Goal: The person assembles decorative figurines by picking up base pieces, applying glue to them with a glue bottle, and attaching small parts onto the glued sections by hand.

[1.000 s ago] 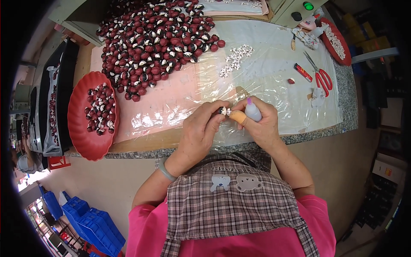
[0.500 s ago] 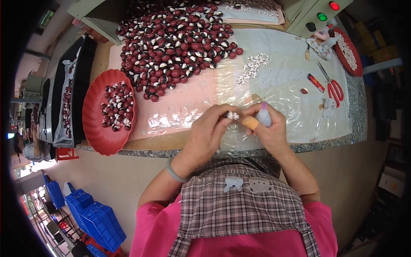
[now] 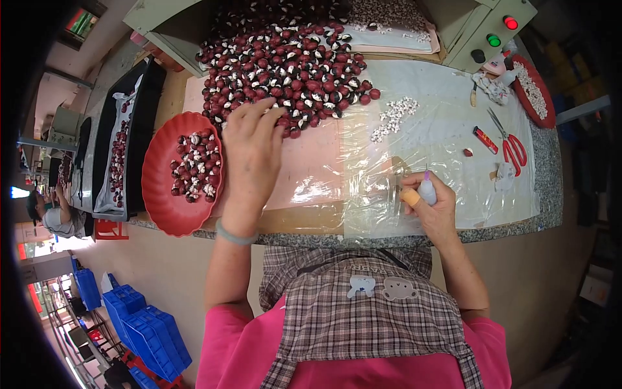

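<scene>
My left hand (image 3: 249, 155) reaches over the near left edge of a large heap of small dark red, black and white round pieces (image 3: 285, 71). Its fingers are spread and bent, and no piece shows in them. In my right hand (image 3: 437, 211), above the plastic-covered worktop, is a small translucent squeeze bottle (image 3: 427, 192) with a purple tip. An orange wrap covers that thumb. Loose small white pieces (image 3: 392, 120) lie beyond the right hand. Beside my left wrist stands a red scalloped bowl (image 3: 159, 201) holding red pieces with white bits on them.
Toward the right lie red-handled scissors (image 3: 514, 152), a small red-and-black packet (image 3: 484, 139) and a crumpled cloth (image 3: 490, 89). A red dish (image 3: 543, 111) of white bits sits beyond. A grey-green machine housing (image 3: 479, 39) frames the back. A black tray (image 3: 137, 123) stands left.
My left hand has moved from beside the right hand to the heap at the upper left; the piece it held no longer shows. The right hand keeps the bottle.
</scene>
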Demonstrator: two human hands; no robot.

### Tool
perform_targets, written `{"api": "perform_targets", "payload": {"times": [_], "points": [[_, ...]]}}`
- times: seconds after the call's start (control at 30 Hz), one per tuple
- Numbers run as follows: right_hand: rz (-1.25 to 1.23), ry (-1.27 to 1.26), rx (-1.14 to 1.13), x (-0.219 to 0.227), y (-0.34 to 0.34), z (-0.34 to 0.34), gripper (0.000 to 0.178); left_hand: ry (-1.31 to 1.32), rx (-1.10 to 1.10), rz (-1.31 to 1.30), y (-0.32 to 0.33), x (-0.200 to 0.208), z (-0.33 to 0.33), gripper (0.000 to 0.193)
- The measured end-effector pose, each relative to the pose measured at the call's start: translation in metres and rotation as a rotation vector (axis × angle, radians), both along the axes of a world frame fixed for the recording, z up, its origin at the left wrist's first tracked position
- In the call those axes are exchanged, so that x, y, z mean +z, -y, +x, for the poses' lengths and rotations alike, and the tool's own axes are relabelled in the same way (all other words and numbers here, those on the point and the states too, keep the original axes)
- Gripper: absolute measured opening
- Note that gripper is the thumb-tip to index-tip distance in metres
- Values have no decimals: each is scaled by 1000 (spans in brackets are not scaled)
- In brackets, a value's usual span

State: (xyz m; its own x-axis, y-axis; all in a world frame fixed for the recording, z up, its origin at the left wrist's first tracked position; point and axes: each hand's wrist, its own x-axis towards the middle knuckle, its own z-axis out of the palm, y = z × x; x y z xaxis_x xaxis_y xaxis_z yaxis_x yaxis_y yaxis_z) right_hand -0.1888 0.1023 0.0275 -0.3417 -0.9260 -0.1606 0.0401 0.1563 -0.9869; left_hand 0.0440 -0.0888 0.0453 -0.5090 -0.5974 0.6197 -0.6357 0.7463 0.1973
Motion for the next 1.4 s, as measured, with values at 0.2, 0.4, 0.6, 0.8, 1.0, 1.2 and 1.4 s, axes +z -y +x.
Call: {"api": "perform_targets", "payload": {"times": [0.2, 0.4, 0.6, 0.8, 1.0, 1.2, 1.4], "points": [[-31, -34, 21, -1, -3, 1, 13, 20, 3, 97, 17, -18, -40, 28], [-8, -27, 40, 1, -5, -3, 26, -327, -108, 512, -9, 1, -36, 22], [-169, 257, 169, 10, 2, -12, 26, -1105, -552, 1670, -57, -9, -34, 24], [-273, 101, 86, 14, 2, -12, 28, -1184, -587, 1805, -83, -25, -42, 21], [-282, 101, -103, 23, -2, -3, 39, -1133, -552, 1797, -92, -25, -45, 24], [-421, -239, -33, 24, -6, -4, 44, -1129, -528, 1803, -93, -33, -44, 25], [-429, -494, -3, 27, -10, -2, 44, -1125, -539, 1815, -93, -34, -45, 25]]}}
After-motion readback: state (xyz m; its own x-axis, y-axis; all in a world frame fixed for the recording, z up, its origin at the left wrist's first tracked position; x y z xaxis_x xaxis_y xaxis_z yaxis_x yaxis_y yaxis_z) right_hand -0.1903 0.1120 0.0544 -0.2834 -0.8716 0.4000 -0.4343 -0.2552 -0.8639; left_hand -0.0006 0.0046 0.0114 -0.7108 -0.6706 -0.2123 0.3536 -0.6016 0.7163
